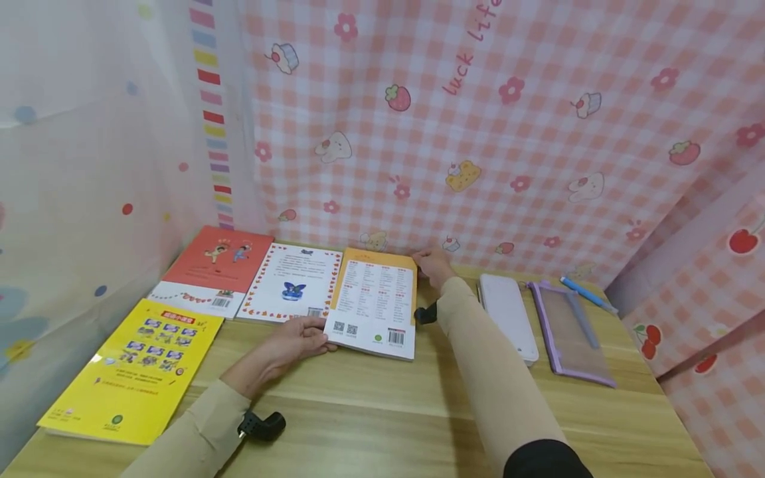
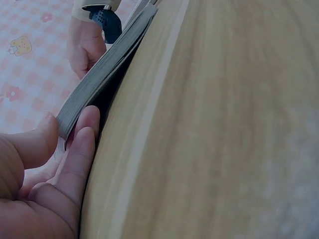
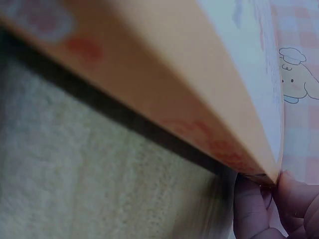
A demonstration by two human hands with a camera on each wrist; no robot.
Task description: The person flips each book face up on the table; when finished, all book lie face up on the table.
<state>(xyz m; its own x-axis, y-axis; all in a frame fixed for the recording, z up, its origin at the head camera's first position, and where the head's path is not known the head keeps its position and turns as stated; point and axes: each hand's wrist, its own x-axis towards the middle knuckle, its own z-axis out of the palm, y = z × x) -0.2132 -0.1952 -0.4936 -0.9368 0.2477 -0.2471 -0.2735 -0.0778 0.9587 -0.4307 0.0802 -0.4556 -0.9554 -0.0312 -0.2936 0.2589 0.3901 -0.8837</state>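
Observation:
Both hands are at a book with an orange-and-white back cover (image 1: 375, 302), printed with text columns, two QR codes and a barcode. My left hand (image 1: 297, 342) pinches its near left corner, thumb above and fingers beneath, as the left wrist view shows at the page edges (image 2: 107, 69). At the far right corner my right hand (image 1: 435, 264) pinches the book between thumb and fingers (image 3: 249, 206). A dark gap shows under the book's near edge in the left wrist view. Directly left of it lies a white book with a leaf border (image 1: 293, 282).
A red-and-white book (image 1: 215, 265) lies far left, with a yellow book (image 1: 134, 372) nearer. Right of my right arm are a white case (image 1: 508, 317), a purple-edged mesh pouch (image 1: 570, 332) and a blue pen (image 1: 588, 294). A checked curtain (image 1: 418, 133) hangs behind the table.

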